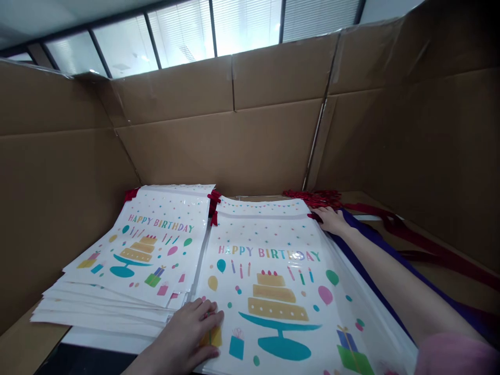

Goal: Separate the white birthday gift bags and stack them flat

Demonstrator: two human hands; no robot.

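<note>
A flat white HAPPY BIRTHDAY piece (273, 291), printed with a cake, balloons and gifts, lies in front of me. Its upper edge has a fold line, and short red ribbon ends (214, 200) stick out at its top left corner. My left hand (191, 333) rests on its lower left edge, fingers loosely spread over a printed gift. At the top right corner my right hand (330, 219) has its fingers closed over a bit of red ribbon (314, 216); the thumb is hidden. To the left lies a fanned stack of the same printed pieces (148, 245), several deep.
Tall cardboard walls (219, 151) enclose the back and sides. A bundle of red cords (314, 198) lies against the back wall. Long dark red ribbons (422, 239) and a purple-blue strip (375, 237) run along the right. A dark surface (88, 359) shows at the lower left.
</note>
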